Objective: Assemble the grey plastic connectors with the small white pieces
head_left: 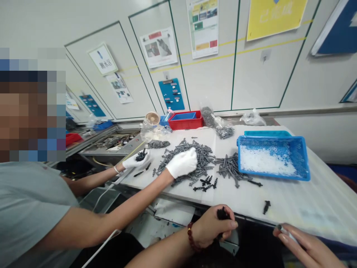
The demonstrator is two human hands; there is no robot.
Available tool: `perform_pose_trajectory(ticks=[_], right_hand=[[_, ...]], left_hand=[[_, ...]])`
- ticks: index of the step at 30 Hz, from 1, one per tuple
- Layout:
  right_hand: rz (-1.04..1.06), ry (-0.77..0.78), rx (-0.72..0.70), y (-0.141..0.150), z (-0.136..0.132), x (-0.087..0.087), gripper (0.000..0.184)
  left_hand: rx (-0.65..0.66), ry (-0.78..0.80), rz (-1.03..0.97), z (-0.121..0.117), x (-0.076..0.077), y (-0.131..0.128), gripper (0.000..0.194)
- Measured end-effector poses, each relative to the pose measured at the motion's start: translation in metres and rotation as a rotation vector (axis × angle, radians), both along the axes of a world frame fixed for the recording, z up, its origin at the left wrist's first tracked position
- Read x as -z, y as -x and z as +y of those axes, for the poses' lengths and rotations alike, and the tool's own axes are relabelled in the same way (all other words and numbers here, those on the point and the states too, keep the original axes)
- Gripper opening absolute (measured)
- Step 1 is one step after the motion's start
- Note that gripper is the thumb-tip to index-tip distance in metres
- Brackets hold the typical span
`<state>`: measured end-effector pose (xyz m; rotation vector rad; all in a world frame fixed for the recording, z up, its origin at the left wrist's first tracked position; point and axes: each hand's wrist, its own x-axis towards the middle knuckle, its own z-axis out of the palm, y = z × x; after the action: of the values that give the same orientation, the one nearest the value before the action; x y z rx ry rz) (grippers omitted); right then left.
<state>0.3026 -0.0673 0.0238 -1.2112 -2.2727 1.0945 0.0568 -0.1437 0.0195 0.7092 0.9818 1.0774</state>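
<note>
At the table's front edge, my left hand [213,227] is closed round a few small black plastic fittings [222,213]. A beaded bracelet is on that wrist. Lower right, my right hand [309,243] pinches a slim, pale pen-like tool [288,234] with a dark round tip; its far end is hidden by the fingers. A single black fitting [266,207] lies on the white tabletop between and beyond my hands. Several more black fittings [206,183] lie loose farther left, beside a big heap of grey fittings [205,152]. A smaller grey pile [229,169] touches the blue bin.
The blue bin [308,160] holds small white translucent rings. To my left, a co-worker's white-gloved hand [182,163] reaches over the heap; the other glove [134,160] cradles black fittings. A red tray [200,121] and plastic bags [223,130] stand along the back.
</note>
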Motion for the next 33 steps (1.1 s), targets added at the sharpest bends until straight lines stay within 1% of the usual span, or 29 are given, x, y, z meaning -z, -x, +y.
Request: perform_pose_trajectory(ticks=[2,3,5,6,8,11,13,16,19,21,23,26,28,29,31,33], right_hand=[[0.027,-0.073,-0.086,0.028,0.015,-0.031,0.047],[0.044,-0.127,-0.107,0.046,0.022,-0.047,0.047],[0.023,-0.187,-0.197,0.089,0.036,-0.073,0.049],[0.006,-0.206,-0.261,0.112,0.042,-0.084,0.05],[-0.019,-0.252,-0.376,0.16,0.052,-0.097,0.05],[-0.11,-0.253,-0.478,0.224,0.064,-0.103,0.052],[-0.16,-0.229,-0.523,0.258,0.069,-0.103,0.055],[-0.233,-0.2,-0.556,0.295,0.075,-0.102,0.059],[-0.256,-0.186,-0.565,0.317,0.079,-0.104,0.063],[-0.265,-0.178,-0.567,0.323,0.081,-0.104,0.063],[-0.266,-0.175,-0.574,0.322,0.081,-0.104,0.062],[-0.27,-0.189,-0.572,0.301,0.075,-0.102,0.059],[-0.283,-0.22,-0.537,0.275,0.069,-0.101,0.055],[-0.282,-0.243,-0.507,0.259,0.065,-0.1,0.049],[-0.251,-0.292,-0.46,0.222,0.057,-0.1,0.034],[-0.18,-0.326,-0.436,0.18,0.05,-0.1,0.029]], left_hand=[[-0.016,-0.016,0.01,0.0,-0.001,0.001,0.039],[-0.023,-0.022,0.011,-0.001,-0.001,0.001,0.039],[-0.041,-0.028,0.017,-0.001,-0.001,0.004,0.04],[-0.056,-0.03,0.026,-0.002,0.0,0.006,0.041],[-0.097,-0.026,0.054,-0.005,0.0,0.012,0.041],[-0.148,-0.001,0.101,-0.009,0.002,0.025,0.043],[-0.165,0.002,0.126,-0.011,0.004,0.034,0.043],[-0.194,-0.013,0.127,-0.014,0.008,0.045,0.043],[-0.213,0.004,0.111,-0.016,0.01,0.051,0.044],[-0.218,0.012,0.11,-0.018,0.011,0.053,0.045],[-0.218,0.006,0.107,-0.018,0.011,0.054,0.045],[-0.216,-0.008,0.114,-0.016,0.011,0.055,0.044],[-0.22,-0.01,0.108,-0.013,0.01,0.056,0.043],[-0.227,-0.011,0.104,-0.012,0.009,0.056,0.042],[-0.236,-0.013,0.107,-0.011,0.004,0.055,0.042],[-0.245,-0.025,0.138,-0.011,-0.004,0.054,0.042]])
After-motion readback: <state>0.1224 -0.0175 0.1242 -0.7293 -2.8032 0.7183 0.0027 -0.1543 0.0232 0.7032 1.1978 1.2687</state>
